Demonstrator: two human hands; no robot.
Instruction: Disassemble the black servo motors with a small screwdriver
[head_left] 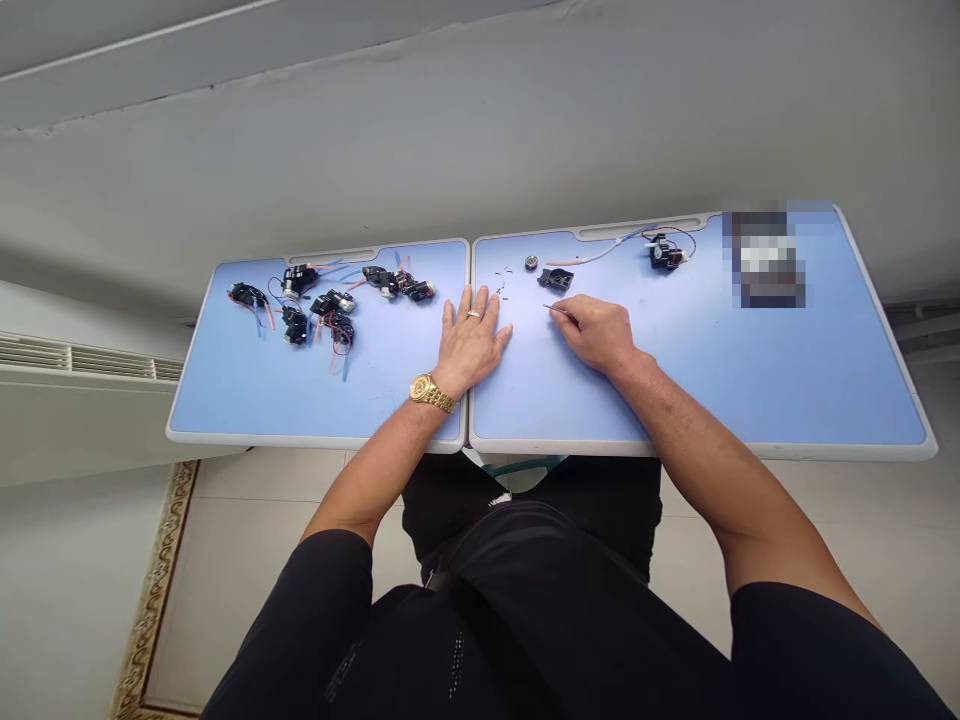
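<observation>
My left hand (pixel 472 340) lies flat across the seam of the blue table, palm down with the fingers spread. It wears a ring, and a gold watch is on the wrist. Just beyond its fingertips several tiny dark screw-like pieces (pixel 502 290) are scattered. My right hand (pixel 600 330) is closed around a thin metal tool (pixel 551 307), whose tip points left; most of it is hidden in the fingers, so its exact kind cannot be made out. Beyond that hand sit a black plastic housing (pixel 556 278) and a small round metal part (pixel 531 263).
On the left half lie several black motor assemblies (pixel 300 280) with red and blue wires. A similar wired assembly (pixel 665 253) sits at the back right, its cable running left. A blurred dark object (pixel 765 285) is farther right. A wall stands behind the table (pixel 825 400).
</observation>
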